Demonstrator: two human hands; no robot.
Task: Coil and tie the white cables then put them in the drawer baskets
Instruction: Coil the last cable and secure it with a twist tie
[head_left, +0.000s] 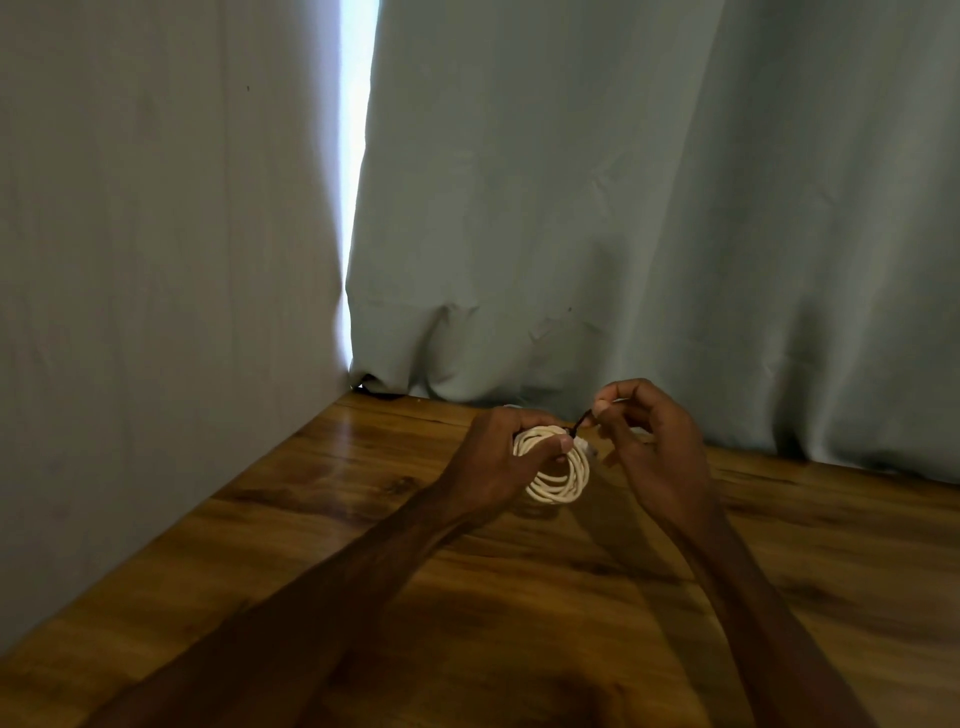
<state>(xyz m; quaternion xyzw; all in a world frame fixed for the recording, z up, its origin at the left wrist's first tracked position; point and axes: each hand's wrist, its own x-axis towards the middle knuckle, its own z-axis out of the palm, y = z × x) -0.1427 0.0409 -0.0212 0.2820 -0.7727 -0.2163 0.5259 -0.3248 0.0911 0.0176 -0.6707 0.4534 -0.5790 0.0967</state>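
A white cable (563, 480), wound into a round coil of several loops, is held just above the wooden table (363, 519). My left hand (498, 457) grips the coil's upper left side, thumb pressed across the loops. To the right, my right hand (649, 441) pinches a thin dark tie (581, 420) between thumb and forefinger; the tie runs down to the coil's top edge. The cable's ends are hidden behind my fingers. No drawer or basket is in view.
Pale grey-green curtains (623, 208) hang along the table's far edge and left side, with a bright gap (356, 156) between them. A small dark object (371, 389) peeks from under the curtain at the table's back corner.
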